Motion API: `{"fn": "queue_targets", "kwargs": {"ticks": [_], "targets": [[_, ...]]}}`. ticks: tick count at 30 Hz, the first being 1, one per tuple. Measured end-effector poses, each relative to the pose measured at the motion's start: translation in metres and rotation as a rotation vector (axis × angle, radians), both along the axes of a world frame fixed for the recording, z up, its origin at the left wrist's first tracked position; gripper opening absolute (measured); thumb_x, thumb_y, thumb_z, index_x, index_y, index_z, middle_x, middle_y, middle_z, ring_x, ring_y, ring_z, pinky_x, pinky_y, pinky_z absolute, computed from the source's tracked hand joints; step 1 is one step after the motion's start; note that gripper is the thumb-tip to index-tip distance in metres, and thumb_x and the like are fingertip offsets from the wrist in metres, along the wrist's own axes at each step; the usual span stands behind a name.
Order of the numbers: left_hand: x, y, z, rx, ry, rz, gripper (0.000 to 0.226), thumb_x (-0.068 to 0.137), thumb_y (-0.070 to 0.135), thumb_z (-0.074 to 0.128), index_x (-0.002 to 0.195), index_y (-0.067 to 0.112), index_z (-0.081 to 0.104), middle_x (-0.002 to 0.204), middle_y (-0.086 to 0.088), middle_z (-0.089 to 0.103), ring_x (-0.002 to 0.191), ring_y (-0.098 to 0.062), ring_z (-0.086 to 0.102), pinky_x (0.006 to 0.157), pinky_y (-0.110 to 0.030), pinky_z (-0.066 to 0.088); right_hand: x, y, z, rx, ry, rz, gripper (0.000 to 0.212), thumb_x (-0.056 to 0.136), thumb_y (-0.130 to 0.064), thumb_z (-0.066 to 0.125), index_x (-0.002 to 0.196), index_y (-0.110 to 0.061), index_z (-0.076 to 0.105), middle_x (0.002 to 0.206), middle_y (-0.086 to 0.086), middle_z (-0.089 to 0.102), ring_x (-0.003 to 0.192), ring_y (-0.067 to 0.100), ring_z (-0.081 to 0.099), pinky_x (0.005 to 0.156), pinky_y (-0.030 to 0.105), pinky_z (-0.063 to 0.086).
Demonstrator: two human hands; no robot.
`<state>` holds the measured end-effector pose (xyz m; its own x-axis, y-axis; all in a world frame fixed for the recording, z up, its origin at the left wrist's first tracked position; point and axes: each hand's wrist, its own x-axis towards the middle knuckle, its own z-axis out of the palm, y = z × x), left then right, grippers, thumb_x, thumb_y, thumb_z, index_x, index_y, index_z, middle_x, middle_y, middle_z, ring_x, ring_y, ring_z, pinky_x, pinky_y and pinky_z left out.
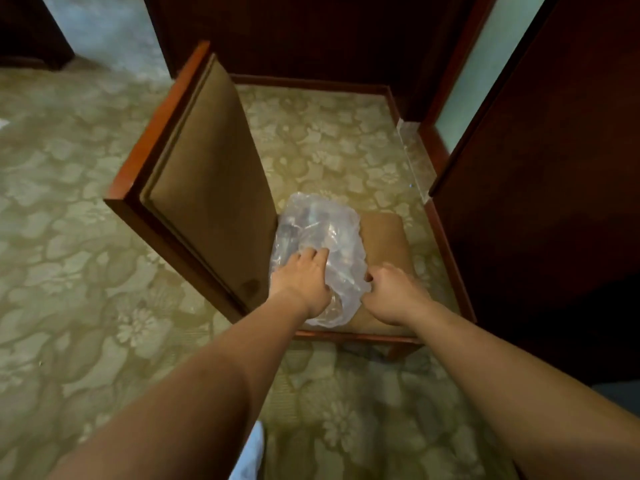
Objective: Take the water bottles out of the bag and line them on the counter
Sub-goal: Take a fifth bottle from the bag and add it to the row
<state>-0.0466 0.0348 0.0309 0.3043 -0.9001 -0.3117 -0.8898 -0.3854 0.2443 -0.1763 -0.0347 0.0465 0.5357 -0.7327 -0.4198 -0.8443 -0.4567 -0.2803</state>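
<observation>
Water bottles show only as blurred shapes inside a clear plastic bag (320, 251) that lies on the padded seat of a wooden chair (382, 237), as a person reaches down to it with both bare arms. How many bottles the bag holds cannot be told through the crumpled film. The left hand (301, 278) rests palm-down on the near left part of the bag, its fingers spread loosely and pressed into the plastic, with most of the bag lying beyond its fingertips and to its right. The right hand (393, 292) sits at the bag's near right edge, its fingers curled inward; it appears to pinch the plastic there, though whether it truly grips the film cannot be told. Between the two hands, the bag's near end spills towards the front edge of the seat. The chair's upholstered backrest (211, 174) rises just to the left of the left hand, framed in reddish wood. Dark wooden panels (540, 150) stand to the right of the right hand and beyond the chair. A pale green carpet with a floral pattern (69, 237) covers the floor around and beneath the chair
</observation>
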Motion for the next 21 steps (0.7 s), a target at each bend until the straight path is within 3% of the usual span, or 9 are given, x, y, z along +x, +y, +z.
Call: {"fn": "queue_targets", "kwargs": {"ticks": [3,6,10,12,16,21], "targets": [[0.015,-0.008,-0.036,0.005,0.048,0.018,0.067,0.093,0.024,0.046,0.150,0.021,0.011,0.153,-0.003,0.023,0.139,-0.027,0.027,0.107,-0.042,0.033,0.010,0.000,-0.036,0.108,-0.015,-0.041,0.034,0.081,-0.027,0.055,0.113,-0.015,0.059,0.120,0.009,0.057,0.103,0.030,0.058,0.088,0.043,0.052],[0.030,-0.019,-0.075,0.042,0.044,0.010,0.068,0.091,0.022,0.049,0.149,0.022,0.014,0.155,-0.002,0.020,0.141,-0.026,0.024,0.110,-0.040,0.030,0.023,-0.006,-0.071,0.153,0.024,-0.074,0.036,0.086,-0.022,0.053,0.121,-0.015,0.055,0.127,0.008,0.054,0.110,0.030,0.055,0.093,0.040,0.049],[0.046,-0.035,-0.123,0.115,0.047,-0.042,0.068,0.091,0.024,0.052,0.149,0.019,0.016,0.158,-0.002,0.014,0.145,-0.024,0.016,0.113,-0.040,0.024,0.047,-0.013,-0.118,0.233,-0.005,-0.098,0.023,0.092,-0.021,0.051,0.108,-0.010,0.063,0.118,0.009,0.063,0.104,0.027,0.060,0.080,0.028,0.046],[0.053,-0.044,-0.148,0.169,0.049,-0.076,0.071,0.093,0.029,0.049,0.151,0.020,0.010,0.160,-0.001,0.003,0.147,-0.022,0.006,0.117,-0.041,0.015,0.058,-0.018,-0.140,0.283,-0.020,-0.109,0.023,0.092,-0.017,0.049,0.105,-0.006,0.064,0.117,0.013,0.065,0.103,0.028,0.060,0.078,0.029,0.045],[0.066,-0.062,-0.198,0.236,0.032,-0.120,0.076,0.095,0.032,0.043,0.152,0.018,-0.006,0.160,0.001,-0.016,0.148,-0.023,-0.012,0.120,-0.045,0.001,0.079,-0.032,-0.178,0.368,-0.009,-0.122,0.027,0.094,-0.009,0.045,0.111,0.001,0.063,0.124,0.016,0.060,0.114,0.029,0.055,0.086,0.026,0.041],[0.082,-0.090,-0.239,0.178,-0.057,-0.212,0.076,0.096,0.029,0.037,0.150,0.016,-0.014,0.158,-0.001,-0.024,0.146,-0.022,-0.020,0.120,-0.041,-0.006,0.093,-0.049,-0.237,0.378,-0.007,-0.181,0.036,0.095,-0.014,0.043,0.127,0.000,0.052,0.131,0.019,0.053,0.126,0.030,0.048,0.107,0.032,0.035]]}}
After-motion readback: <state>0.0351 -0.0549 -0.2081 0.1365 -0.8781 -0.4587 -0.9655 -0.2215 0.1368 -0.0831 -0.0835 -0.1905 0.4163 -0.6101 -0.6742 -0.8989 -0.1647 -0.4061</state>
